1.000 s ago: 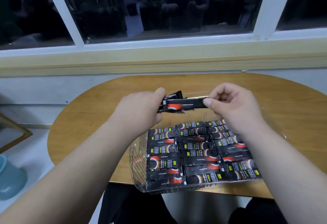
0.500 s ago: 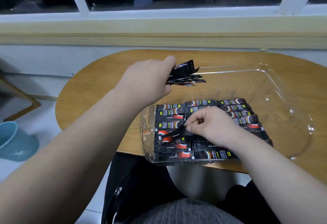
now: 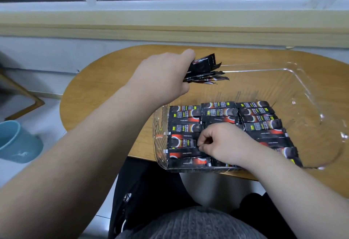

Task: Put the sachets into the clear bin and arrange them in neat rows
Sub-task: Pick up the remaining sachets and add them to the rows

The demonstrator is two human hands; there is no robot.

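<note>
L hand (image 3: 162, 77) is above the tabletop (image 3: 105, 87), just outside the far-left corner of the clear bin (image 3: 294, 80). Its fingers (image 3: 187, 53) are curled round a fanned bundle of sachets (image 3: 204, 68), whose ends stick out to the right past the thumb. Bundle count: at least 4 edges visible, exact no. cannot tell.

R hand (image 3: 226, 144) is inside the bin, near-left part. Thumb and forefinger (image 3: 203, 145) are closed in a pinch on the right end of one sachet (image 3: 184, 152). It lies flat, 2nd from front in the left column.

Packed sachets (image 3: 219, 112) lie flat in 3 columns, overlapping front to back. Left column approx. 7 visible; the others are part-hidden by R hand. Bins: 1. Hands: 2.
</note>
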